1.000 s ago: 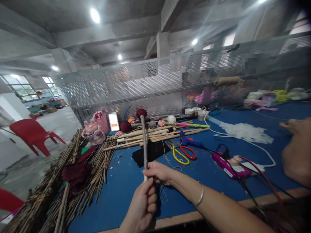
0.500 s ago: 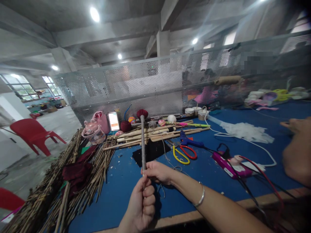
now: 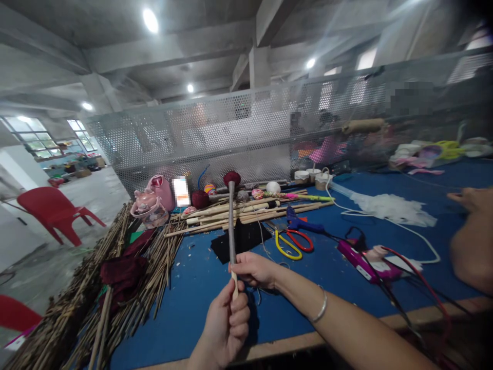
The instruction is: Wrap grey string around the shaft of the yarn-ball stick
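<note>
My left hand (image 3: 228, 322) is curled closed around the stick (image 3: 231, 221) at its pale lower end. Just above, my right hand (image 3: 257, 270) pinches its grey length.

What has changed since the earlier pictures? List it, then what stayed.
The thin grey-wrapped stick with a rounded dark red head has swung slightly right at its top. Its pale bare lower end shows more than half a second ago. Nothing was let go: left hand and right hand both stay on the stick. The red-and-yellow-handled scissors stayed put.
</note>
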A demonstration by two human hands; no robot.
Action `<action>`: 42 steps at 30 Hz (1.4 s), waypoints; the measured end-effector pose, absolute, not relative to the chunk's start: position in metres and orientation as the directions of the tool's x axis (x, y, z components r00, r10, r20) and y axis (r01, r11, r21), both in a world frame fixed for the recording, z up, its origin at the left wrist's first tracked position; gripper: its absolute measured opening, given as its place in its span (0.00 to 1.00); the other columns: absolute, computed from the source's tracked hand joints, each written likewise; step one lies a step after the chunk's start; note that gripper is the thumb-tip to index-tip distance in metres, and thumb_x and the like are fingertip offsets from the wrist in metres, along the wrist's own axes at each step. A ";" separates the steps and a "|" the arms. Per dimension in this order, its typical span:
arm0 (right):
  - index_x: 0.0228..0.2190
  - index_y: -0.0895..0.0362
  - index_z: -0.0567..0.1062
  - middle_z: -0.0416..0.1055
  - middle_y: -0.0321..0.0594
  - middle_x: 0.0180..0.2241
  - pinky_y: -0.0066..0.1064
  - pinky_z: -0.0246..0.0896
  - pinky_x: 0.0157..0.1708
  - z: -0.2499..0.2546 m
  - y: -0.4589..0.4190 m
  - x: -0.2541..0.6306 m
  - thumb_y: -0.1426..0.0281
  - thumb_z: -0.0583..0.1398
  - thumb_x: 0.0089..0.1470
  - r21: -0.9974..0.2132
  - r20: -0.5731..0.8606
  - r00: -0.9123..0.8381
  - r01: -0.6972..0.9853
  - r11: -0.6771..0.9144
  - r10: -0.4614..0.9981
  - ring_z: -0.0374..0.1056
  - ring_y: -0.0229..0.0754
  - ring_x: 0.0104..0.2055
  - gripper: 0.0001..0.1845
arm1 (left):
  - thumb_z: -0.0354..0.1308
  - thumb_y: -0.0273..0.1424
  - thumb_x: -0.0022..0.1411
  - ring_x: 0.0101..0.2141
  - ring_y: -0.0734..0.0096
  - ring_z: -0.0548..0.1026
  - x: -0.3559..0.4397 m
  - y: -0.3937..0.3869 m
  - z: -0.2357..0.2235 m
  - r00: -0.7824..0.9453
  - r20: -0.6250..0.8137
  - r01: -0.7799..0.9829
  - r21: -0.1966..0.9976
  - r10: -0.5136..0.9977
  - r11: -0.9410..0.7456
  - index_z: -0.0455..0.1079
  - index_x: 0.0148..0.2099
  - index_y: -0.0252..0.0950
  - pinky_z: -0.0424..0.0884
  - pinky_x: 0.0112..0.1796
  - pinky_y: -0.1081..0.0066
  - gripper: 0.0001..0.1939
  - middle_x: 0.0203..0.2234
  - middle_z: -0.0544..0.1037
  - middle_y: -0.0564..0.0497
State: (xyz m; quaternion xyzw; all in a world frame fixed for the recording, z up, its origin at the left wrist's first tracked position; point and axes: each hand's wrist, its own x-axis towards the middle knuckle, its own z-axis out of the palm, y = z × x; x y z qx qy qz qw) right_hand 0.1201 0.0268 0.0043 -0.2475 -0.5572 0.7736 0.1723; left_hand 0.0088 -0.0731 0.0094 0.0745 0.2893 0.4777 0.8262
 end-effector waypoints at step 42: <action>0.24 0.59 0.63 0.49 0.22 0.09 0.21 0.26 0.08 0.002 0.026 0.115 0.65 0.61 0.42 -0.921 -0.209 -0.771 -0.051 -0.385 0.602 0.36 0.24 0.09 0.13 | 0.59 0.39 0.46 0.13 0.87 0.46 0.020 -0.075 0.013 0.152 -0.444 -0.527 0.720 0.883 0.452 0.54 0.31 0.37 0.35 0.14 0.81 0.17 0.16 0.49 0.62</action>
